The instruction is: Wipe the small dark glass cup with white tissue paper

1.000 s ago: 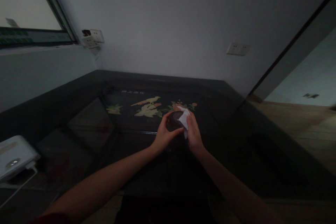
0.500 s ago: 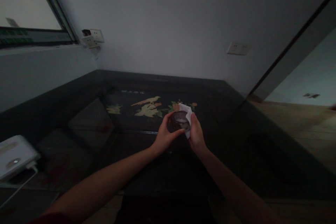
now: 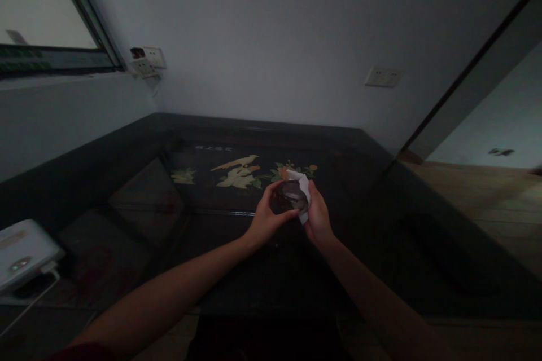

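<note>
Head view: round see-through container [image 3: 291,190] sits just below frame centre, left grip [image 3: 266,215] curled round its side, right grip [image 3: 318,215] holding white tissue [image 3: 304,185] against it; likely light, stiff, slick, perhaps breakable, best held by opposite sides.

White device [image 3: 27,254] cut by left edge, round vessel [image 3: 292,196] partly hidden by left hand [image 3: 266,219], pale lettering [image 3: 214,148] blurred, dark oblong object [image 3: 451,256] indistinct

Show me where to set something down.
Seemingly free, in dim light: the table between the right hand and the long dark shape; its back strip between bird picture and wall. Crowded: the middle, where the left hand holds a round object against white tissue; near left, a white device.
</note>
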`<state>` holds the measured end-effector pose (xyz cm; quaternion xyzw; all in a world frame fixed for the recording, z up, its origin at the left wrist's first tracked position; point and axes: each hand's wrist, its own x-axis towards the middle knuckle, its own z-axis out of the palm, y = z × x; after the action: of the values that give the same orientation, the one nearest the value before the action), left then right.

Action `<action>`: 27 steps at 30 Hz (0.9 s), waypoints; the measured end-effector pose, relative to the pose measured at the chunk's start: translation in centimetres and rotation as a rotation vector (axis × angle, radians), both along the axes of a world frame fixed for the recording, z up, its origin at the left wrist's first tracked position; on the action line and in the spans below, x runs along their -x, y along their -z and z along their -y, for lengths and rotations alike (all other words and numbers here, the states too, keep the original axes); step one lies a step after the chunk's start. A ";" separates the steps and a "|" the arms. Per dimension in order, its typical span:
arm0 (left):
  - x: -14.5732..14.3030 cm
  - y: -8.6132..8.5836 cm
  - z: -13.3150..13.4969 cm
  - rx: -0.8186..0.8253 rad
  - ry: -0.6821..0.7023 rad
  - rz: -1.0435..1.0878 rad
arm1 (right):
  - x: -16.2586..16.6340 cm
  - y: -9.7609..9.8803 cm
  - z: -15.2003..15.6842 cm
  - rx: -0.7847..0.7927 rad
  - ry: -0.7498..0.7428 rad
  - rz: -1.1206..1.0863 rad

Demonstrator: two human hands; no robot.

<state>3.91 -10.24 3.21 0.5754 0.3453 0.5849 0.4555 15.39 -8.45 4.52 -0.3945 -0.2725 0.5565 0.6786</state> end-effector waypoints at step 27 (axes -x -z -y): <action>-0.3 0.3 -0.4 0.063 0.006 0.061 | 0.0 0.9 0.2 -0.157 -0.016 0.115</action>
<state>4.20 -9.80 2.88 0.5439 0.3478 0.5896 0.4854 15.43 -8.67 3.62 -0.3690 -0.3571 0.5153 0.6861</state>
